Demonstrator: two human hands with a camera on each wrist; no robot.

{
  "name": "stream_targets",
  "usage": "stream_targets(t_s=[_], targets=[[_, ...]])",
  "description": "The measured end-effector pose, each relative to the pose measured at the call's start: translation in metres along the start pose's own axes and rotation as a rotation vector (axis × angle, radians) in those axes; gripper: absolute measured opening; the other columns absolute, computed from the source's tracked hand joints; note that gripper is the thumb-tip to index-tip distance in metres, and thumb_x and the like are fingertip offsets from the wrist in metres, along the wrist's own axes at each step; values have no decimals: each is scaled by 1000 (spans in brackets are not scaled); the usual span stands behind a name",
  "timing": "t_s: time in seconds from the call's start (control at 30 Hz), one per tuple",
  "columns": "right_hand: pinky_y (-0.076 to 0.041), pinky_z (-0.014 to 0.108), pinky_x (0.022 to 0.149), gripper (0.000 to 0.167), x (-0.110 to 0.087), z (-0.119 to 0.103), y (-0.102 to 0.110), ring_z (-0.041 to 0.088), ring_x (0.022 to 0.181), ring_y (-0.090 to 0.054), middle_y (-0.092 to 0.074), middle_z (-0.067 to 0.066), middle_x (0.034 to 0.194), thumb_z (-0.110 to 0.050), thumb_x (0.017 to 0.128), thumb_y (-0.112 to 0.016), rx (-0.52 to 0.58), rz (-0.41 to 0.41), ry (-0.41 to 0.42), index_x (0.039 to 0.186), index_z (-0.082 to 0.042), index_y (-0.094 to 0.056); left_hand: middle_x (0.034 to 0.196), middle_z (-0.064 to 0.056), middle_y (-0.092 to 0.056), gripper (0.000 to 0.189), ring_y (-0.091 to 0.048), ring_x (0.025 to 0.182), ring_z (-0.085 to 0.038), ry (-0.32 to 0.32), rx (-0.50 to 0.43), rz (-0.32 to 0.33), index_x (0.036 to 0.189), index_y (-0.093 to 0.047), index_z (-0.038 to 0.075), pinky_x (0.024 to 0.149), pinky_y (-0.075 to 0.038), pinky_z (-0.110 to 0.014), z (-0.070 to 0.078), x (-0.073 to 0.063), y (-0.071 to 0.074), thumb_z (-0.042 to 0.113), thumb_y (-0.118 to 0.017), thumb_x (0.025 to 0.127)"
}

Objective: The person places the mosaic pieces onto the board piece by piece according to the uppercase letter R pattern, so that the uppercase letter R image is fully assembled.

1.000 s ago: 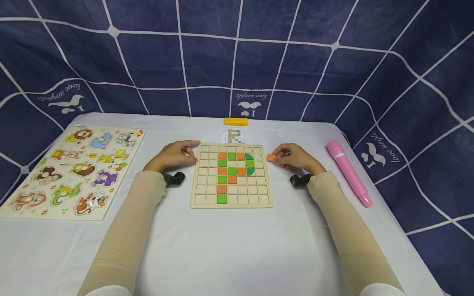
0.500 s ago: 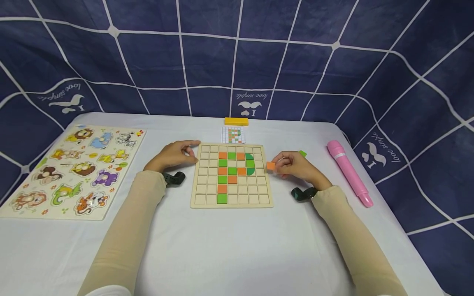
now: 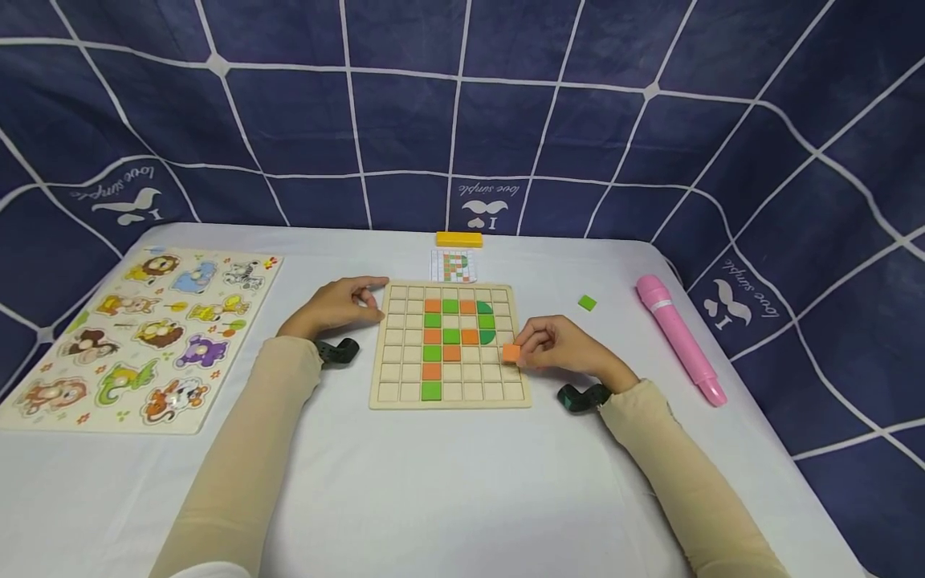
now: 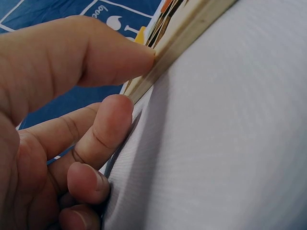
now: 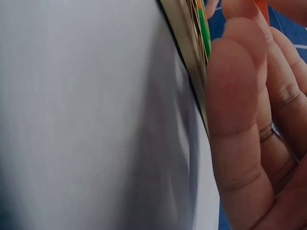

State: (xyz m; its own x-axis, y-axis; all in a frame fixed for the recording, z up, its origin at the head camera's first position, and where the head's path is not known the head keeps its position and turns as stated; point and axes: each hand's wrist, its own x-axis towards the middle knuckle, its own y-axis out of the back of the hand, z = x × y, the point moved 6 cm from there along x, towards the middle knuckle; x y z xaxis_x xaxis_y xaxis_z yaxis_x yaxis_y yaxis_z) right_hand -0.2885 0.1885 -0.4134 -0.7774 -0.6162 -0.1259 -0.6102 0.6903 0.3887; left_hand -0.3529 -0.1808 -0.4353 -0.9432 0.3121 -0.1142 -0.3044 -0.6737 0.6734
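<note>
A square wooden grid board (image 3: 473, 392) lies on the table in the head view. Orange, green and half-round teal pieces in its cells form a P-like shape. At its left side, my left hand (image 3: 327, 310) touches the edge with the thumb, the index finger stretched to the far corner; its other fingers curl loosely. My right hand (image 3: 565, 350) pinches an orange square tile (image 3: 511, 353) over the board's right part. In the right wrist view, only a sliver of the orange tile (image 5: 263, 8) shows behind the fingers.
A green tile (image 3: 588, 303) lies right of the board. Beyond the board are a printed pattern card (image 3: 454, 266) and a yellow block (image 3: 458, 239). An animal puzzle board (image 3: 162, 353) lies left, a pink toy microphone (image 3: 679, 337) right.
My right hand has brought the orange tile nearer and leftward, from beside the board to over its right part. The green tile has come into sight. My left hand stays put.
</note>
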Motion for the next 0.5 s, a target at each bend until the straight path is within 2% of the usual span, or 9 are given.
stream_targets(t_s=[0.2,0.5], targets=[[-52,21,73,21,-1,-7,-13,9,79,-67,-78,8,91,3,89,-82,-51,-39,26,106,9,-71,103,-5,-70,77,-53,84,-20,-8,-5,0,160,-54,7,83,-40,-37,3,-1,0,20,-82,89],[-53,22,71,13,-2,-17,-35,11,75,-68,-76,0,85,5,89,-77,-155,-162,66,101,3,-72,101,-5,-70,76,-53,83,-20,-11,12,-4,159,-54,5,83,-40,-37,3,-2,0,19,-81,89]])
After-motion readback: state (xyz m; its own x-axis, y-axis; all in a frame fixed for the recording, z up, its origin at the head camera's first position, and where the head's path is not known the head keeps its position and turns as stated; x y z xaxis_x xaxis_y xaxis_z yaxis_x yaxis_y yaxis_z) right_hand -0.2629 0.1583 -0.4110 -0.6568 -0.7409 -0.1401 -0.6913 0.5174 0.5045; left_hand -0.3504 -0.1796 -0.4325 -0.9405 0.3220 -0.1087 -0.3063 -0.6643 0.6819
